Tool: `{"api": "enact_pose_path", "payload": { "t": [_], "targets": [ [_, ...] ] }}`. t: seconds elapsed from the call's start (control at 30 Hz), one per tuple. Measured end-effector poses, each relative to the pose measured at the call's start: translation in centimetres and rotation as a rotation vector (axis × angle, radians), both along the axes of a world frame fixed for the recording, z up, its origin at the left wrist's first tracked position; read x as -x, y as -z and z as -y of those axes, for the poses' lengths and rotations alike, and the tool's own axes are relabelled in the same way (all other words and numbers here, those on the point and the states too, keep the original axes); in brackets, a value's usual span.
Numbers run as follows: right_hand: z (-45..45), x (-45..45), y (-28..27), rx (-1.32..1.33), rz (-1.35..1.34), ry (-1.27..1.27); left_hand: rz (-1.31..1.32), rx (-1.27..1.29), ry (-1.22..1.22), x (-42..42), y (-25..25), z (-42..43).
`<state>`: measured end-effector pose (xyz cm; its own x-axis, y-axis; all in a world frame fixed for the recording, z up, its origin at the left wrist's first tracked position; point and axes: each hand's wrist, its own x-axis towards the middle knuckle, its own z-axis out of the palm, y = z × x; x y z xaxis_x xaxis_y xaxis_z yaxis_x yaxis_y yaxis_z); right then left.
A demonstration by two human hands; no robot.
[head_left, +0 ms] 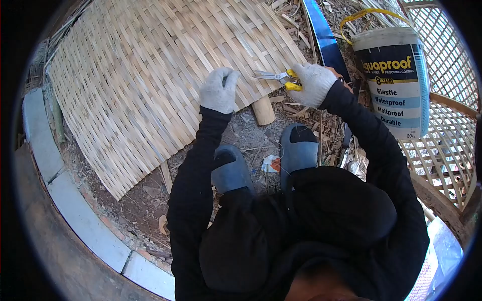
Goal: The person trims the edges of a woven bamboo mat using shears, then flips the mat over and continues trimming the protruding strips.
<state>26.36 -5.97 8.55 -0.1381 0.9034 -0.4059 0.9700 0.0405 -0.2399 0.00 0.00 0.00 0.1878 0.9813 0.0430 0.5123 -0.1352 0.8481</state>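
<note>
A woven bamboo mat (pixel 145 75) spreads across the upper left of the head view. My left hand (pixel 219 91), in a whitish knit glove, is over the mat near its right front edge. Its fingers are curled in and pressed together; what they hold, if anything, is hidden. My right hand (pixel 314 84), gloved likewise, grips yellow-handled scissors (pixel 275 76). Their metal blades point left toward my left hand, slightly apart, above the mat's right corner. Just below that corner, a short round piece of bamboo or wood (pixel 263 111) sticks out from under the mat.
A blue saw blade (pixel 324 37) lies beyond my right hand. To the right stands a waterproof-coating bucket (pixel 391 85) with a yellow handle, beside a lattice panel (pixel 444 145). Pale tiles (pixel 85 215) form a curved edge at left. Wood shavings litter the ground around my sandals (pixel 299 148).
</note>
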Motion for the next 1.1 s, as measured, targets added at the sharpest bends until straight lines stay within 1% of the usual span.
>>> {"api": "enact_pose_path", "payload": {
  "t": [0.1,0.17,0.27,0.37,0.47,0.57,0.6,0.67,0.73,0.77,0.8,0.87,0.93,0.97,1.03,1.07,1.1],
  "targets": [
    [-0.2,0.4,0.2,-0.127,0.015,-0.043,0.077,0.041,-0.068,-0.1,-1.0,-0.7],
    [-0.5,0.7,1.8,-0.247,-0.015,-0.09,0.105,0.06,-0.126,0.5,-1.7,-1.2],
    [-1.7,1.2,2.5,-0.226,0.016,-0.059,0.186,0.092,-0.185,1.1,-2.3,-2.1],
    [-2.7,1.5,2.7,-0.274,0.057,-0.081,0.197,0.105,-0.192,1.6,-3.1,-2.7],
    [-3.9,2.1,2.1,-0.226,0.072,-0.055,0.257,0.064,-0.184,1.9,-2.5,-3.0],
    [-4.5,2.3,2.9,-0.14,0.024,0.02,0.409,0.239,-0.111,1.6,-2.6,-1.9],
    [-4.6,2.5,2.7,-0.134,0.02,0.035,0.376,0.245,-0.009,1.6,-1.9,-1.1],
    [-4.5,2.6,2.3,-0.124,0.011,0.062,0.157,0.241,0.154,0.6,-4.3,2.2],
    [-4.0,1.9,3.2,-0.151,-0.04,0.105,0.154,0.449,0.507,0.0,-4.3,5.2],
    [-3.7,1.7,3.5,-0.165,-0.066,0.126,0.081,0.355,0.644,-0.2,-4.0,7.0],
    [-3.7,1.7,2.6,-0.119,-0.067,0.163,0.005,0.259,0.78,-0.4,-3.8,8.0],
    [-3.5,1.5,1.6,-0.054,-0.047,0.174,-0.192,-0.215,0.714,-0.3,-4.2,8.3],
    [-3.5,1.1,1.2,-0.036,-0.051,0.177,-0.171,-0.241,0.687,-0.2,-4.6,7.0],
    [-3.4,0.9,1.1,-0.037,-0.066,0.191,-0.145,-0.021,0.635,0.1,-4.8,6.2],
    [-3.4,0.8,0.7,-0.044,-0.092,0.215,-0.079,0.407,0.513,1.1,-7.1,3.7],
    [-3.4,0.9,0.4,-0.071,-0.104,0.221,-0.013,0.165,0.417,1.7,-6.1,2.7],
    [-3.5,0.9,0.3,-0.06,-0.111,0.211,-0.036,0.091,0.319,2.4,-5.5,1.0]
  ]
}}
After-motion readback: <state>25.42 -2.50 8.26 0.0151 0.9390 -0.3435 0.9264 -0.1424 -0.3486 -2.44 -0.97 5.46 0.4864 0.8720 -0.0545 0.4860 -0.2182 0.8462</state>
